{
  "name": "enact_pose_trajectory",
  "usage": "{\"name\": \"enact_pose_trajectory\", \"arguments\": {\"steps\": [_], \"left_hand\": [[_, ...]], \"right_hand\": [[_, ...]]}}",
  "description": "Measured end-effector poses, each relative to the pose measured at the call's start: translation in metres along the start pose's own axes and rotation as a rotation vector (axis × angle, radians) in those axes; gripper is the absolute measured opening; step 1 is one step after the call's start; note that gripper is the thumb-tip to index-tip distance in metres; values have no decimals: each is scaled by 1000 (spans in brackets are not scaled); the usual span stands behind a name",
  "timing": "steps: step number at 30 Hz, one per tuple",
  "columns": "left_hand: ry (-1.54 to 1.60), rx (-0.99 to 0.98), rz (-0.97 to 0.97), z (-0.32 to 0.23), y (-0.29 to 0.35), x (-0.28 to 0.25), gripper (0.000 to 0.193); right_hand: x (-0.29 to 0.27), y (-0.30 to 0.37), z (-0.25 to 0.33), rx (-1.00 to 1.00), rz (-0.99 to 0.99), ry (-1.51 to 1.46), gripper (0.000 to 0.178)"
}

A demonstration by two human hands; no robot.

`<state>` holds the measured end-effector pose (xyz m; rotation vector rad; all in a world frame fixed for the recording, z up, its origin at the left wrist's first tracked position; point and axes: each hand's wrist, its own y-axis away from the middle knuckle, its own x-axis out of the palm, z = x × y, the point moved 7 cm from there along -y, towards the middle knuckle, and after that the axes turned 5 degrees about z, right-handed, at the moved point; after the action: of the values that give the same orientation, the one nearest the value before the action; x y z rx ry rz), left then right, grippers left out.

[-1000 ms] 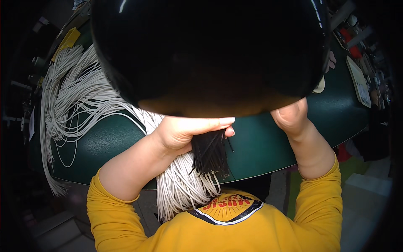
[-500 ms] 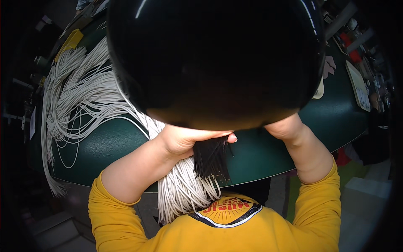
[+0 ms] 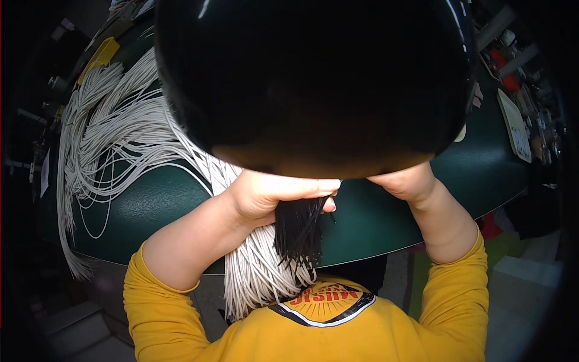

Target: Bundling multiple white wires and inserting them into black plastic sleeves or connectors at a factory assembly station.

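Note:
My left hand [image 3: 265, 196] is closed around a bundle of short thin black wires [image 3: 298, 232], thumb across the top and a fingertip showing below it. The black wire ends hang down toward my chest. Beneath that hand and wrist runs a thick bundle of white cables [image 3: 256, 268], whose ends spill over the table's near edge. To the right, my right hand [image 3: 411, 181] shows only its wrist and heel. A large glossy black dome [image 3: 313, 84] covers its fingers and whatever they touch.
The long white cables [image 3: 120, 142] spread in loops over the left of the dark green table [image 3: 368, 223]. A yellow tray [image 3: 102, 54] stands at the far left, a pale tray [image 3: 514, 127] at the far right. The dome hides the table's middle.
The dome has shifted slightly up and right in view. My left thumb shows more clearly on the black wires, whose ends hang closer together. The right hand stays mostly hidden.

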<state>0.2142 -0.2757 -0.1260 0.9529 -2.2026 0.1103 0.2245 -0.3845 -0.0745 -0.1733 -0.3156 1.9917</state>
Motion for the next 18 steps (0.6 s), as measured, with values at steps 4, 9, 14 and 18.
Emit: {"name": "enact_pose_trajectory", "arguments": {"steps": [4, 9, 14, 18], "left_hand": [[25, -29, -14, 0, -1, 2, 14], [42, -47, 3, 3, -1, 2, 15], [16, -24, 8, -2, 0, 5, 16], [12, -15, 16, -1, 0, 2, 16]], "right_hand": [[-1, 0, 8, -77, 9, 235, 21], [-3, 1, 10, -64, -19, 203, 22], [-4, 1, 10, -62, -42, 183, 18], [-4, -1, 8, -32, -48, 162, 16]]}}
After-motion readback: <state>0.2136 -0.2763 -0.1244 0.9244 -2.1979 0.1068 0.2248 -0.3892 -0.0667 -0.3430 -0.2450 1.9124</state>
